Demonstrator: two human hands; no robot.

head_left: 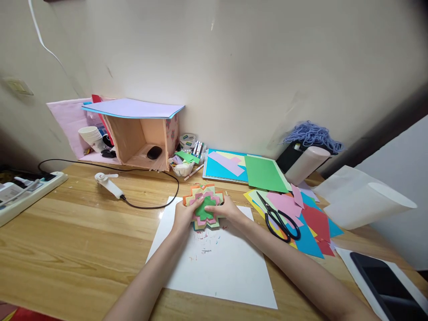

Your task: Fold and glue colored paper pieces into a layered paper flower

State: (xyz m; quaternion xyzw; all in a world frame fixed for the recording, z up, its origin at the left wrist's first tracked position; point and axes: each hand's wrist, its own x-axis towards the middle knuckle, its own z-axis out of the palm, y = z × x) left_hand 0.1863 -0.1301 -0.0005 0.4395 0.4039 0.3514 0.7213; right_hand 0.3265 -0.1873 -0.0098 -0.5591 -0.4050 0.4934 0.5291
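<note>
Between my two hands is a layered paper flower [210, 200], with a green centre, then pink, pale yellow and orange layers around it. My left hand [185, 213] grips its left side, the thumb lying across the front. On the other side, my right hand [230, 208] holds it with the thumb pressed on the green centre. The fingers behind the flower are hidden. Below it lies a white sheet of paper [217, 267] with small coloured marks.
To the right, black-handled scissors [279, 220] lie on coloured paper scraps [317, 223]. A white glue gun [109, 185] with a black cord sits at left. Behind stand an open cardboard box [140, 133], a small bowl of scraps [182, 167] and stacked coloured sheets [265, 174]. A phone [384, 281] lies front right.
</note>
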